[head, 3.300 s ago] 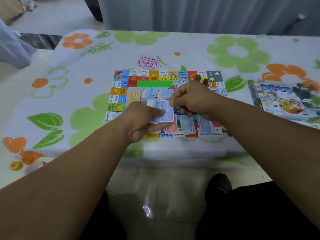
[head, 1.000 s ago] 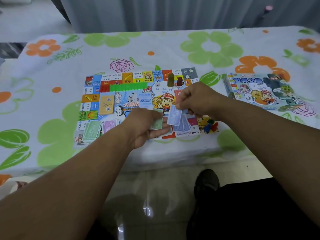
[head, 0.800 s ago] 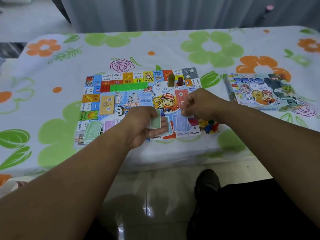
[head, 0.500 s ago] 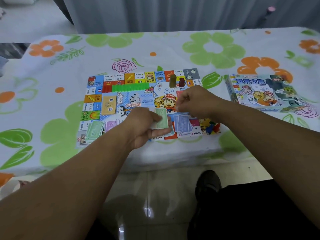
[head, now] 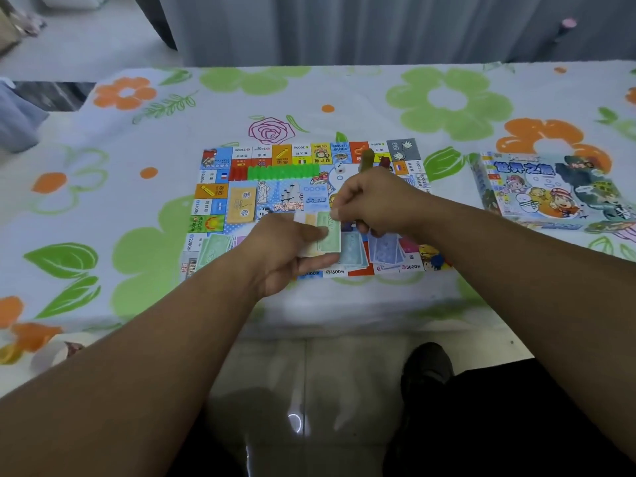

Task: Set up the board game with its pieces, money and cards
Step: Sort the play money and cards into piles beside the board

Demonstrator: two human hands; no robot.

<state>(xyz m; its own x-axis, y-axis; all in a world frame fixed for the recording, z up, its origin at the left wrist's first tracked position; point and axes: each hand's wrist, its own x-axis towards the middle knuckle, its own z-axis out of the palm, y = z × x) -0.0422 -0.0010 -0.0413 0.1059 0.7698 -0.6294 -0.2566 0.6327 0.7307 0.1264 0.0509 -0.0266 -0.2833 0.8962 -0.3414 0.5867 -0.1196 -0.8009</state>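
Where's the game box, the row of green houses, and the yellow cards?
game box [head: 547, 192]: head view, middle of its picture lid.
green houses [head: 284, 172]: head view, middle of the row.
yellow cards [head: 242, 205]: head view, centre of the top card.

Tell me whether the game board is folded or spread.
Spread: the game board lies flat on the table, border squares showing along three sides.

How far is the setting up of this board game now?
Done: the board lies open, green houses in a row, a blue pile at its front edge. In hand: the left hand holds a stack of notes; the right hand pinches it. Left: dealing out that stack.
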